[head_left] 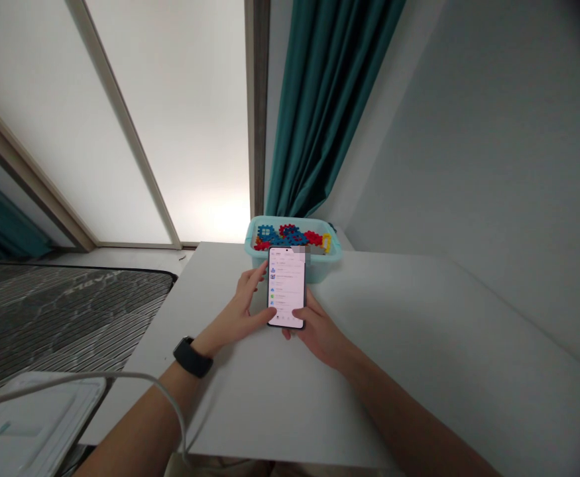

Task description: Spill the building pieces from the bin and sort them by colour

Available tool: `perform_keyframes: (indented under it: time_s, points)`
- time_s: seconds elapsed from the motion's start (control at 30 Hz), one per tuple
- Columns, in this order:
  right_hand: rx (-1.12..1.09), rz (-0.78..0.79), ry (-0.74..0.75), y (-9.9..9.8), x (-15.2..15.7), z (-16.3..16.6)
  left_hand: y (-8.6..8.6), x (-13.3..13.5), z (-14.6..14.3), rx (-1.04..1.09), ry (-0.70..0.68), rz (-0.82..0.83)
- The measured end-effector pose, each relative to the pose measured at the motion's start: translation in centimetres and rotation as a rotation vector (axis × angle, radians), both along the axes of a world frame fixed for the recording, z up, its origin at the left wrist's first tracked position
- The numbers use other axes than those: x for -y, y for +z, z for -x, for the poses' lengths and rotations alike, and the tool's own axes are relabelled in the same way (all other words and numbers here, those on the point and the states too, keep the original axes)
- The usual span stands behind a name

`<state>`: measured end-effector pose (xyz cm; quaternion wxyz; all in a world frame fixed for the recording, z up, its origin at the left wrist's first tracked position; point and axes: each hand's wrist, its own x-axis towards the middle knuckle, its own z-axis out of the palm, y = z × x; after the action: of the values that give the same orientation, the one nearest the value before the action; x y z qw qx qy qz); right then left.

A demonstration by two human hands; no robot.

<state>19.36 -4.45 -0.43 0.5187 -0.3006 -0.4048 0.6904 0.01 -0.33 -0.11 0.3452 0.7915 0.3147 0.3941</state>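
Note:
A smartphone [286, 286] with a lit white screen showing a list is held upright over the white table [419, 344]. My right hand [319, 334] is wrapped round its lower edge from behind. My left hand [242, 308] rests against the phone's left side, thumb at the bottom of the screen and fingers along the edge. A black watch [191, 357] is on my left wrist. Just behind the phone stands a light teal tub [254, 245] filled with red, blue and yellow plastic building pieces [290, 235].
A teal curtain [329, 99] hangs behind the tub, beside a large frosted window [170, 119]. A dark patterned mat [56, 311] lies left of the table. A white lid-like tray [31, 424] and a white cable [135, 379] are at lower left.

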Motion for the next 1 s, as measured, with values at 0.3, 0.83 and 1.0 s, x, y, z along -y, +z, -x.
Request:
perform_keyframes:
  time_s: [0.3,0.83,1.0]
  points:
    - [-0.077,0.014,0.007,-0.1,0.0,-0.1,-0.6,0.8,-1.5,-0.102,0.056,-0.105]
    - [-0.128,0.124,0.071,0.2,-0.3,0.3,0.3,1.2,-1.4,0.299,0.138,0.139]
    - [-0.146,0.146,0.098,0.0,-0.5,-0.1,0.5,1.3,-1.5,0.326,0.155,0.152]
